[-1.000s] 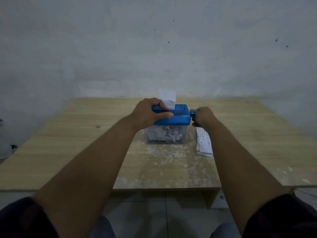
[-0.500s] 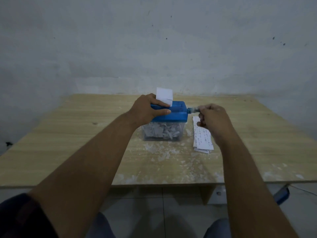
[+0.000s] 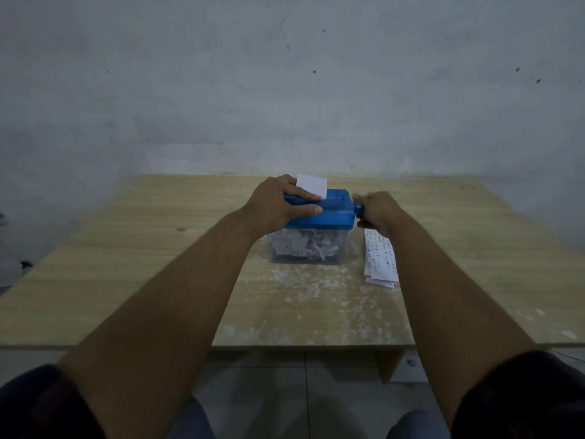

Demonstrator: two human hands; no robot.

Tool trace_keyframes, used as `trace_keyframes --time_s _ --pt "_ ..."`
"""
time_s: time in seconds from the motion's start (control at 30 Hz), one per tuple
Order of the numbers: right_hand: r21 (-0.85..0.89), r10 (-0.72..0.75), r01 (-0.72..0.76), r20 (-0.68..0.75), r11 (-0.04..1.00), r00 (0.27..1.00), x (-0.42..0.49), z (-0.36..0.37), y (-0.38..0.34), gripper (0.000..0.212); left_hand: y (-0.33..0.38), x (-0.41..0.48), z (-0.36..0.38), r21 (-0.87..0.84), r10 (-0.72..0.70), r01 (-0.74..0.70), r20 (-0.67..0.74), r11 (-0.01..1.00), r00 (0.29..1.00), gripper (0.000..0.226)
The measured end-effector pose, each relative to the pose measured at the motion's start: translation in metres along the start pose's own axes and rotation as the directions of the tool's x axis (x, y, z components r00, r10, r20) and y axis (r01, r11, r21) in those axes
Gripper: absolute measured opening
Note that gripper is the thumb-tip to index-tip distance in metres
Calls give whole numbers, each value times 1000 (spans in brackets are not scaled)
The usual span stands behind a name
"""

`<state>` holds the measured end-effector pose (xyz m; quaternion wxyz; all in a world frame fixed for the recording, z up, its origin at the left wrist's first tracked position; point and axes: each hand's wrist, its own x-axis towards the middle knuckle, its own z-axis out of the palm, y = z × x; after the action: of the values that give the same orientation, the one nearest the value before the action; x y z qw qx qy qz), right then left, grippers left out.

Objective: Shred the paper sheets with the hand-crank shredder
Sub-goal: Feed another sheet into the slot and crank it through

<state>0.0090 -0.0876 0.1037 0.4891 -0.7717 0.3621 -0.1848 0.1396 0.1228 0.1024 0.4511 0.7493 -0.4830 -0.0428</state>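
A hand-crank shredder with a blue top [image 3: 332, 210] and a clear bin [image 3: 308, 248] full of paper shreds stands mid-table. A white paper sheet [image 3: 311, 184] sticks upright out of its slot. My left hand [image 3: 278, 205] clasps the blue top from the left, thumb along its front. My right hand [image 3: 376, 210] is closed around the blue crank [image 3: 358, 210] on the shredder's right side; the handle is mostly hidden by the fingers. A small stack of printed paper sheets [image 3: 380, 261] lies flat just right of the bin, partly under my right wrist.
The wooden table [image 3: 126, 264] has white scuffs in front of the shredder and reaches a grey wall [image 3: 285, 90] behind. Its near edge runs across the lower view, with a table leg [image 3: 387, 362] and tiled floor below.
My right hand has swung on the crank, from low beside the shredder to raised and back down near the lid. The sheet stands a little lower in the slot. My left hand keeps its hold.
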Motion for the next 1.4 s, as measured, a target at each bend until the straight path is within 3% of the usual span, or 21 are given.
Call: trace_keyframes --time_s 0.13,0.3,0.4,0.53,0.67,0.87,1.0,1.17,1.4 --pt "31 54 -53 -48 998 997 -18 14 39 24 -1 -1 4 2 -11 11 -45 1000 999 31" --pt "17 -105 120 -373 993 922 -77 34 63 31 0 -2 5 -36 5 -7 -65 999 998 28" --pt "194 -87 189 -442 963 893 -93 27 49 27 0 -2 5 -30 -3 1 -71 1000 998 27" --pt "326 -87 216 -368 920 926 -93 3 18 12 1 0 4 -8 -2 1 -75 1000 997 27" --pt "222 -189 260 -297 940 936 -72 -15 -6 18 0 0 0 -26 21 -21 -32 999 999 30" --pt "76 -217 243 -252 967 943 -28 -17 -30 30 1 1 1 -2 3 -3 -35 1000 999 31" --pt "73 -121 137 -187 988 975 -5 -5 -19 35 1 0 0 -3 -8 8 -32 1000 999 29" --pt "37 8 -4 -106 999 994 -8 14 24 22 1 0 3 -21 -26 25 -55 999 998 28" --pt "14 -27 32 -244 999 969 -57 23 65 35 -3 0 6 -39 -19 16 -73 999 997 29"
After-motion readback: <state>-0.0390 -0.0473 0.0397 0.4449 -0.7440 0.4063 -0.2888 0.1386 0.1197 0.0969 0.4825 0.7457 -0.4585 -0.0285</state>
